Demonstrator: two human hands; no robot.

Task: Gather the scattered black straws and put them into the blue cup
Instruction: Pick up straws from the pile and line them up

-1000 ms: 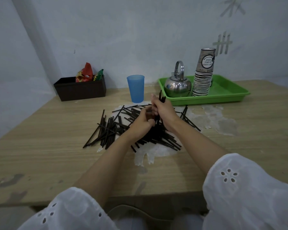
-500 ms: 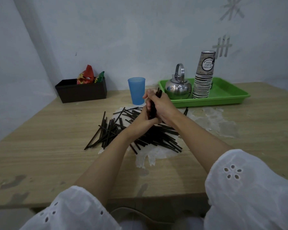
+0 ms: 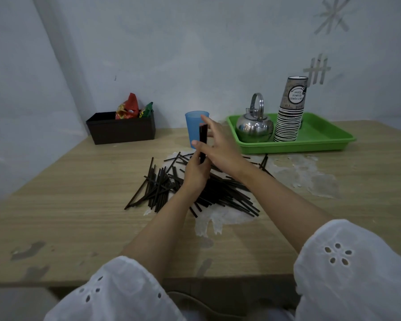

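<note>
A pile of scattered black straws [image 3: 220,193] lies on the wooden table [image 3: 79,205], in front of the blue cup [image 3: 193,126]. My left hand [image 3: 196,173] grips the lower end of a small upright bundle of black straws [image 3: 203,140], held just in front of the cup. My right hand [image 3: 219,147] is beside the bundle with its fingers stretched out towards the cup and its thumb against the straws. The cup stands upright; I cannot see inside it.
A green tray [image 3: 322,137] at the back right holds a steel kettle [image 3: 254,126] and a stack of paper cups [image 3: 289,117]. A dark box [image 3: 122,130] with snack packets sits at the back left. White worn patches mark the table under the straws.
Both hands rose from the pile with a bundle of straws and moved towards the cup. My right hand loosened from a closed grip to outstretched fingers; the left keeps hold.
</note>
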